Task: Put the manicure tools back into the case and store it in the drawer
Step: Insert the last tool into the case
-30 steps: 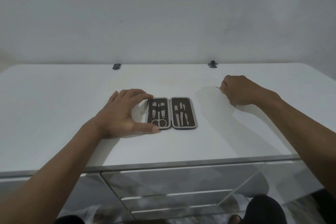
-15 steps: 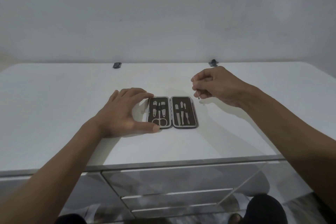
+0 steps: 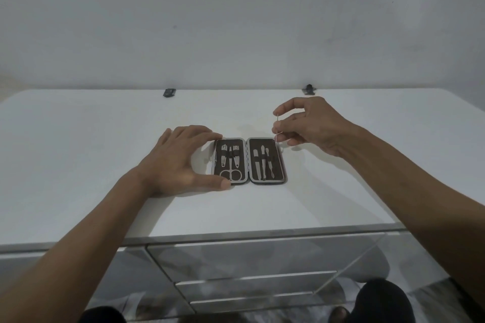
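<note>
A brown manicure case point(image 3: 248, 161) lies open flat on the white dresser top point(image 3: 78, 152). Its left half holds clippers and scissors; its right half holds slim metal tools. My left hand point(image 3: 178, 162) rests against the case's left edge, thumb at the near corner and fingers at the far corner. My right hand point(image 3: 307, 126) hovers just above the case's far right corner and pinches a thin metal tool point(image 3: 277, 129) held almost upright, tip pointing down at the case's edge.
Two small dark fittings point(image 3: 169, 92) point(image 3: 308, 89) sit at the back edge by the wall. Below the front edge are glossy drawer fronts point(image 3: 249, 252), all shut. My dark-clad knees show at the bottom.
My right hand picked the thin tool off the dresser at the right and carried it left to the case's far right corner. The left hand has stayed put on the case.
</note>
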